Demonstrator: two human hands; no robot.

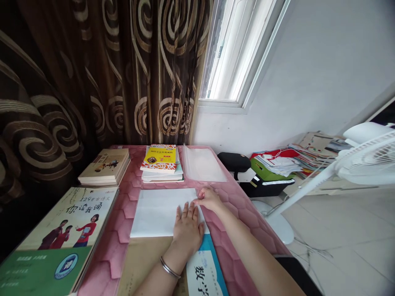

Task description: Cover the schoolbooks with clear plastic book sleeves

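My left hand [189, 226], with a silver bangle at the wrist, lies flat with its fingers stretched on a white sheet [154, 211]. At the sheet's upper right edge is my right hand [209, 199], its thumb and forefinger pinched together on the edge. Below the sheet, and partly under my left forearm, are a brown cover [143, 259] and a blue-and-white textbook cover [203, 267] with large Chinese characters. Whether these covers and the sheet are joined cannot be made out.
A pink quilted tablecloth [108, 230] covers the table. Large books [61, 230] and a smaller stack [105, 164] stand at left. A yellow-covered book [160, 156] tops another pile, beside clear plastic covers [203, 164]. A white fan [308, 189] stands right of the table.
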